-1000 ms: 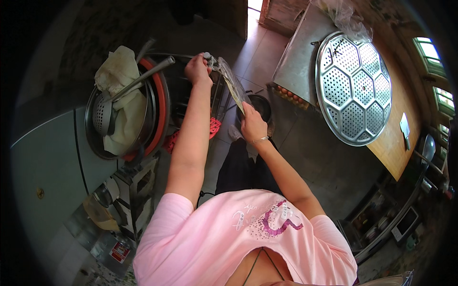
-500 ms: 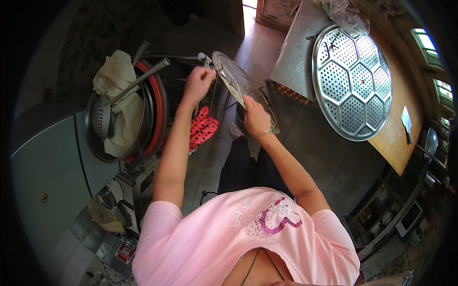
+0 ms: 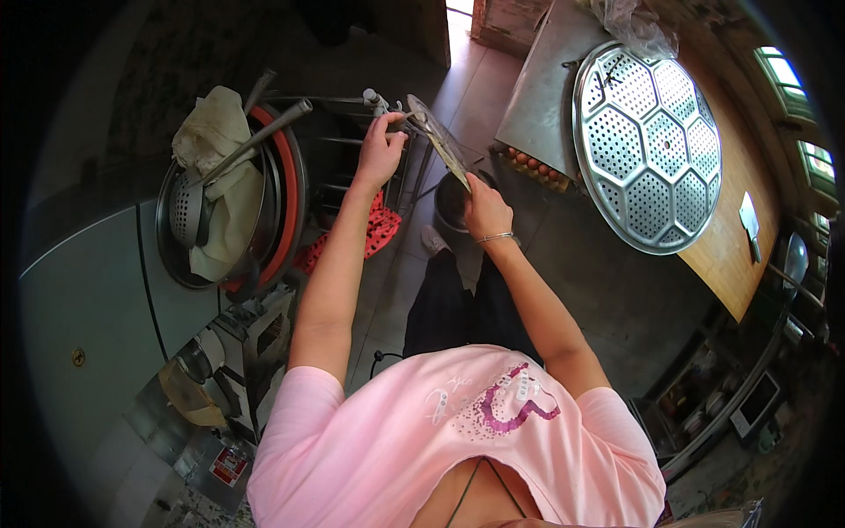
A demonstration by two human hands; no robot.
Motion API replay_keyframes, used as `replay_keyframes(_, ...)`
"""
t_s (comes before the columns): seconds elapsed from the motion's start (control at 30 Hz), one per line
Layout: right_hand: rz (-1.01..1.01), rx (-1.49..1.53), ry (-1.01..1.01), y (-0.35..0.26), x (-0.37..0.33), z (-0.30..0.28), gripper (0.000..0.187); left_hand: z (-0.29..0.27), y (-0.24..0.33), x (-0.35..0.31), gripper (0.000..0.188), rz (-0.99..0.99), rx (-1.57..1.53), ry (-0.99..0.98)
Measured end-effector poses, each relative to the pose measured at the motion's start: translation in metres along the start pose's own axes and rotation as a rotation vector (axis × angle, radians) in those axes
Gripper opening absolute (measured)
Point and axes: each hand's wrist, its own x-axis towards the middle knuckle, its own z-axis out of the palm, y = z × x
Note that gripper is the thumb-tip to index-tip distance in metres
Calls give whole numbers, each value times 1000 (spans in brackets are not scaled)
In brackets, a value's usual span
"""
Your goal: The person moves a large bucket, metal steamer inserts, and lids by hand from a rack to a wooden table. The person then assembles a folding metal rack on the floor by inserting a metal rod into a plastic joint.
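My right hand (image 3: pixel 488 209) grips the near edge of a thin, flat, greyish-tan disc (image 3: pixel 444 148), seen almost edge-on; its exact kind is hard to make out. My left hand (image 3: pixel 379 157) is raised beside the disc's far left part, thumb and fingers apart, its fingertips close to the rim. Whether they touch it I cannot tell. Past my left hand stands a metal rack (image 3: pixel 339 139), and red cloth with black dots (image 3: pixel 380 231) hangs below my left wrist. Under the disc a dark round bucket or pot (image 3: pixel 451 204) sits on the floor.
At left, a large pan (image 3: pixel 167 264) holds a skimmer (image 3: pixel 187 209) and beige cloth (image 3: pixel 211 136). At right, a perforated steamer tray (image 3: pixel 666 145) lies over a metal surface and wooden board (image 3: pixel 735 277), near a cleaver-like blade (image 3: pixel 749 224). Eggs (image 3: pixel 532 163) sit underneath.
The disc has turned from a slanted face to nearly edge-on, uncovering more of the bucket or pot. My left hand has shifted slightly right and its fingers have spread.
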Motion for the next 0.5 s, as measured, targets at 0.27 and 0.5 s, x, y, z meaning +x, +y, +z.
replay_keyframes(0.27,79,-66,16,-12,8,-14,38,-8,26,-13,15,256,350,376)
replay_keyframes(0.5,69,-46,80,-15,16,-14,36,-25,33,17,16,271,776,265)
